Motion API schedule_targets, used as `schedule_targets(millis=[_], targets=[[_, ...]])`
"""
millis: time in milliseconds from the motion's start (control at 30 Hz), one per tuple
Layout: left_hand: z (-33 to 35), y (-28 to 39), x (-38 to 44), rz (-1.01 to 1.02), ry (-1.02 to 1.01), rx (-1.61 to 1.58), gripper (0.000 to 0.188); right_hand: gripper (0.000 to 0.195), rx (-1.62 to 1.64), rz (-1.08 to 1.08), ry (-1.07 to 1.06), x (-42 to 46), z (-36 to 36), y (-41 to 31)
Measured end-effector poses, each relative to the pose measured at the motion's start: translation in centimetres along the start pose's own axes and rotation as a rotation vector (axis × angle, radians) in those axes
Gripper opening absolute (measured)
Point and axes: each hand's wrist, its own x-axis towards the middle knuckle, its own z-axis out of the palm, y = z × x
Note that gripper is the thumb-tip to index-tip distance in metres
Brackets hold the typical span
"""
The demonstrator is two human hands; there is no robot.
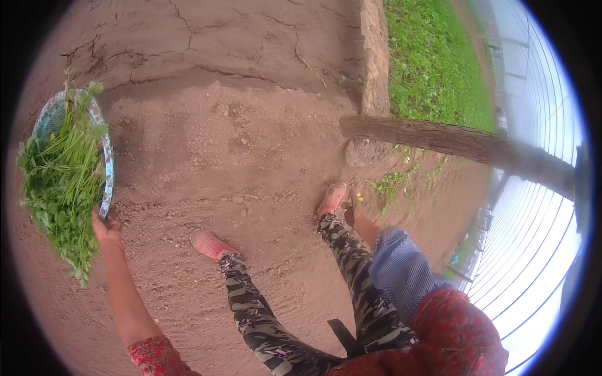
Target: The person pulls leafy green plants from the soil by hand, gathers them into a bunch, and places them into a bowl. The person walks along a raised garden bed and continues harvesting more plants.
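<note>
My left hand [107, 227] grips the near rim of a worn pale-blue plastic basket [107, 155] at the far left. Coriander-like greens [63, 188] with long thin stems fill the basket and spill over its outer side. Whether the basket rests on the soil or hangs above it, I cannot tell. My right hand [353, 209] hangs low beside my right shoe, its fingers dark and partly hidden. A small yellow spot shows at that hand, but what it is remains unclear. A blue checked sleeve cover wraps the right forearm.
A rough wooden post [442, 138] stands at the right, by a low earthen edge [375, 56]. Beyond grows a bed of green plants [432, 66] under a ribbed plastic-film roof [526, 225]. Loose sprigs [388, 184] lie near my right foot. Cracked dry soil [211, 42] extends ahead.
</note>
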Motion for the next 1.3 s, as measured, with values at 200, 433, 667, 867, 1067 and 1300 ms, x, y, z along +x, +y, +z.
schedule_targets(millis=[200, 433, 667, 867, 1067, 1300], targets=[[1.5, -0.8, -4.0, -0.007, -0.056, -0.051, 0.072, 0.095, 0.422, -0.143, -0.213, 7.8, -3.6, -5.1], [5.5, -9.9, -10.7, 0.057, 0.103, 0.303, 0.057, 0.092, 1.014, -0.066, -0.232, 19.4, -2.8, -8.2], [3.6, -20.0, -19.7, -0.266, 0.136, 0.27, 0.052, 0.081, 1.076, -0.054, -0.308, 18.1, -2.7, -10.8], [2.8, -22.4, -23.8, -0.416, -0.006, 0.339, 0.055, 0.072, 1.125, -0.096, -0.388, 16.0, -4.7, -14.7], [5.3, -22.6, -24.0, -0.354, -0.055, 0.421, 0.052, 0.063, 1.149, -0.152, -0.447, 12.9, -8.4, -18.6], [35.1, -23.2, -24.2, -0.047, -0.512, 0.627, 0.057, 0.053, 1.159, -0.249, -0.603, 7.9, -11.3, -26.0]])
